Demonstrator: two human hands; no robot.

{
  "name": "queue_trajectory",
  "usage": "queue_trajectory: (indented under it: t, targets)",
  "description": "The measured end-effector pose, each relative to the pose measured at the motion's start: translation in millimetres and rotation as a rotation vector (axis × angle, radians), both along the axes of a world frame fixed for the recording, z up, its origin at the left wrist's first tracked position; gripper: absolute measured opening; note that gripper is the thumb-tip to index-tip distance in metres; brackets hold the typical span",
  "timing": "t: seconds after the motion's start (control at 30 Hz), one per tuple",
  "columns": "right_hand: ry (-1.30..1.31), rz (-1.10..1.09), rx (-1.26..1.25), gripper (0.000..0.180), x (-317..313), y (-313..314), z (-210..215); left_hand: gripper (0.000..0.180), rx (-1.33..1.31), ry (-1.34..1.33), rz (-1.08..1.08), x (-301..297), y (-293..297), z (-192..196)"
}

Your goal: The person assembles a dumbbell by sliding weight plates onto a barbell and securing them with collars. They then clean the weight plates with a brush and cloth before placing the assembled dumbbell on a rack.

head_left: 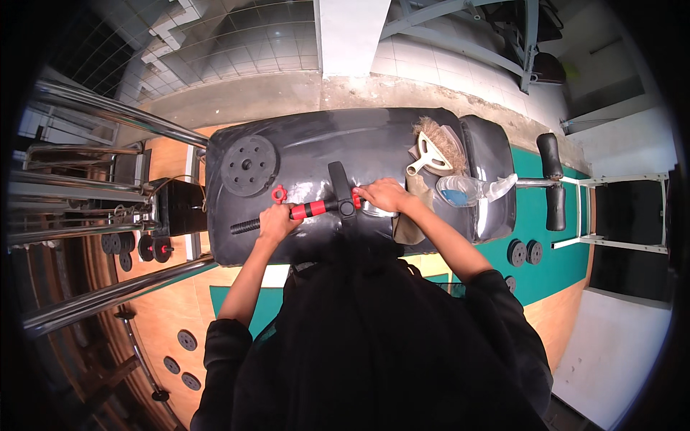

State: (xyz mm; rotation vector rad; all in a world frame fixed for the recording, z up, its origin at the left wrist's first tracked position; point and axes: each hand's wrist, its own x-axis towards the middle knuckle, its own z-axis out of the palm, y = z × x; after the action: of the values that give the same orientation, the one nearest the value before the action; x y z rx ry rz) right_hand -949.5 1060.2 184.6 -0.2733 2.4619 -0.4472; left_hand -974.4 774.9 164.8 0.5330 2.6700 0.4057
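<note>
My left hand [275, 224] is wrapped round a dumbbell bar [309, 210] with a red and black grip. The bar's black threaded end [245, 227] sticks out to the left of the fist. At its right end stands a black flat piece [339, 181], perhaps a weight plate seen edge-on. Just beyond that, the fingers of my right hand [384, 195] close on a red star-shaped nut [356, 197]. Another red star nut [279, 194] lies loose above my left hand. A round black weight plate [249, 165] lies flat at the bench's left.
The black padded bench [316, 129] also bears a brush [435, 152], a tan cloth [413, 219] and a clear plastic bottle [463, 191]. Small weight plates [517, 252] lie on the green mat at right; others [187, 340] are on the wooden floor. Chrome rails [118, 291] stand left.
</note>
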Motion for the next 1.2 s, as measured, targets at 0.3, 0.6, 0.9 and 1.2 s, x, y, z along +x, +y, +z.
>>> queue_trajectory:
  t: [0.3,0.6,0.9,1.2]
  targets:
    - [0.062,-0.023,0.035,0.054,8.8,-5.4,-2.9,0.02,0.034,0.035,0.031,7.5,0.3,-5.9]
    - [0.008,0.016,-0.027,0.048,10.6,2.2,9.6,0.024,0.005,0.041,-0.019,2.7,3.7,2.0]
    - [-0.072,-0.055,-0.03,0.053,6.0,-0.7,7.9,0.022,0.037,0.072,-0.006,5.6,1.8,-6.1]
    - [-0.278,-0.031,0.038,0.059,-3.1,0.0,6.5,0.021,0.048,0.141,-0.005,15.2,3.1,-12.8]
